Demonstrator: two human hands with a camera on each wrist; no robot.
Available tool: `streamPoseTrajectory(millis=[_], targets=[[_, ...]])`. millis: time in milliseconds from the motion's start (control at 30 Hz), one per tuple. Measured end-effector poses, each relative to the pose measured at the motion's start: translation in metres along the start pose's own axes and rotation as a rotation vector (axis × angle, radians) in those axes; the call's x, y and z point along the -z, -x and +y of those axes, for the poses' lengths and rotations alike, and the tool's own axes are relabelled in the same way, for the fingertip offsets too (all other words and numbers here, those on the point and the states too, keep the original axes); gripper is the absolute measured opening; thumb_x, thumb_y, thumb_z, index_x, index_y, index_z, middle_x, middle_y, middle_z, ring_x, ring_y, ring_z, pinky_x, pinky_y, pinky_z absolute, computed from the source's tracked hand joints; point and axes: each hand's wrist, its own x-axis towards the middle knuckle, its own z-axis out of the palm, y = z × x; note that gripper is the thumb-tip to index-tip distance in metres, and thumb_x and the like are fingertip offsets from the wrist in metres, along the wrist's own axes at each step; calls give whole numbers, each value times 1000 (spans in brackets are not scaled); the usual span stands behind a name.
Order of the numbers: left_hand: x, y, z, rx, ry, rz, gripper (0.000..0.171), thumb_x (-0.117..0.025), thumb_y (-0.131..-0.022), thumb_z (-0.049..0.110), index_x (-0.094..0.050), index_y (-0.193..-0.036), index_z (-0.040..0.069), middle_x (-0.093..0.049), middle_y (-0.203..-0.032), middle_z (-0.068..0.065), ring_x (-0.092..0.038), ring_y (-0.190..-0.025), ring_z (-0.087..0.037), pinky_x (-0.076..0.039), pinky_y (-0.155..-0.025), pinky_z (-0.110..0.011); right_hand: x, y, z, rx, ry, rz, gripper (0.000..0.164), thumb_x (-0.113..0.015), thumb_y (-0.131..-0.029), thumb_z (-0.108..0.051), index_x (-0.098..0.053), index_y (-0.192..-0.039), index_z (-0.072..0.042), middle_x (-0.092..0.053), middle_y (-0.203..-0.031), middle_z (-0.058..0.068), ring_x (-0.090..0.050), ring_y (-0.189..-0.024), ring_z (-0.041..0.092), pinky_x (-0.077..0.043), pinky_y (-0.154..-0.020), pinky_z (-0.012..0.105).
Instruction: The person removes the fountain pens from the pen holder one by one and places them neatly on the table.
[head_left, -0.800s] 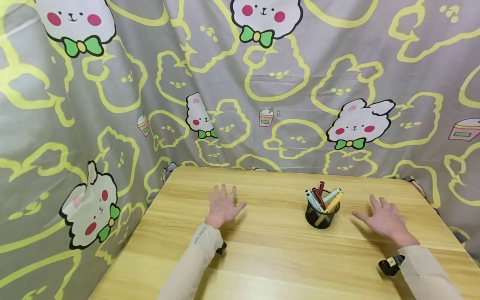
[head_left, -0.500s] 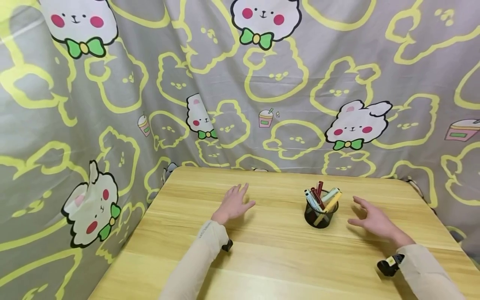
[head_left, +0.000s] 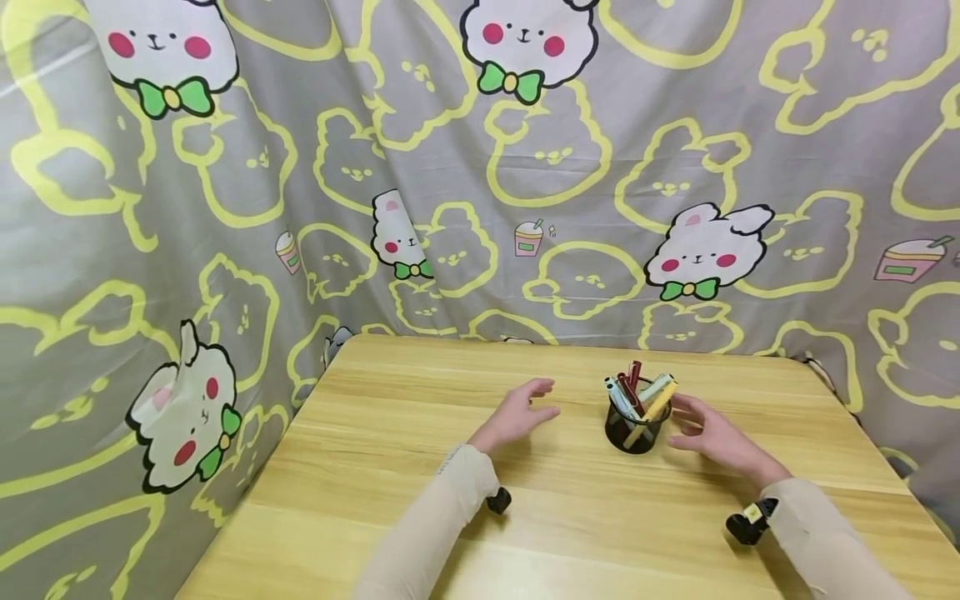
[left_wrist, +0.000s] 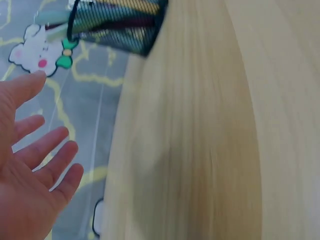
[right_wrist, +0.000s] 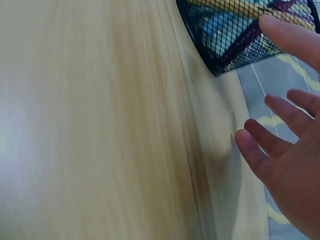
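Note:
A black mesh pen holder (head_left: 632, 435) stands upright on the wooden table (head_left: 420, 375). Out of its top lean several pens, among them light blue pens (head_left: 619, 397), dark red pens (head_left: 630, 392), a pale green pen (head_left: 657, 387) and a yellow pen (head_left: 661, 401). My right hand (head_left: 712, 435) is close at its right side, fingers parted and slightly bent, holding nothing. On the other side, my left hand (head_left: 517, 415) hovers with a gap to the holder, thumb and fingers spread. Both palms face the holder in the wrist views.
Behind and to the left of the table hangs a grey curtain (head_left: 450, 167) with yellow outlines and white cartoon animals. A small black camera sits on my left wrist (head_left: 498, 500) and another on my right wrist (head_left: 752, 522).
Both hands have moved inward toward the pen holder, the left one travelling farther to the right. Their palms have turned from facing down to facing each other. The holder stays put on the table.

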Motion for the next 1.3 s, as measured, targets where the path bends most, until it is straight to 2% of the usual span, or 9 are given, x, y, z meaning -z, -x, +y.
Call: streamPoseTrajectory(millis=[133,367,467,600,700,867,1100,1300], targets=[[-13,-10,9,-15,77,11,41,-64,-92,23,-54,-131,12,-57,-128,-6,-52,-116,-14,-42,-98,-37,-5,-6,-1,-14,-21,1,88,-74,-81,-10,-16,-142,15,-26,-140,39,-33,-124,54,-36,-97,53],[-30,-26,27,-56,114,37,28,-69,-88,21,-65,-115,14,-66,-106,3,-58,-94,-5,-48,-78,-21,-6,-10,2,-26,-43,-18,91,-74,-82,-14,-14,-145,11,-27,-140,38,-37,-122,54,-36,-97,55],[-36,-31,32,-84,138,53,28,-70,-87,19,-66,-115,15,-67,-105,-2,-57,-89,-2,-49,-73,-20,-7,-11,4,-22,-64,-24,89,-74,-82,-13,-15,-146,9,-29,-140,38,-40,-120,53,-37,-97,55],[-43,-35,37,-118,171,77,29,-71,-87,15,-66,-115,16,-66,-106,-9,-57,-86,-3,-48,-70,-21,-9,-13,6,-7,-68,-34,85,-74,-82,-12,-20,-145,9,-30,-139,38,-43,-116,55,-37,-95,58],[-47,-36,39,-131,182,95,29,-71,-86,16,-67,-114,16,-67,-102,-5,-58,-84,-3,-49,-70,-21,-12,-15,7,-7,-56,-47,80,-74,-82,-13,-26,-142,9,-35,-136,37,-45,-115,53,-38,-95,58],[-52,-38,42,-146,190,118,27,-73,-85,17,-68,-112,15,-65,-98,7,-58,-82,-2,-50,-68,-20,-15,-19,7,-17,-56,-62,72,-74,-83,-15,-33,-138,9,-47,-128,32,-50,-113,46,-43,-94,50],[-57,-40,45,-162,199,119,26,-74,-83,16,-70,-109,11,-65,-97,9,-58,-80,-1,-51,-64,-19,-16,-21,4,-37,-70,-87,73,-71,-85,-16,-30,-140,9,-46,-130,31,-48,-117,43,-42,-96,45],[-61,-43,45,-167,182,126,23,-74,-83,18,-70,-105,12,-64,-92,11,-56,-78,-1,-50,-64,-19,-15,-20,4,-37,-88,-105,74,-70,-86,-17,-28,-142,8,-44,-132,32,-46,-118,45,-39,-97,51]])
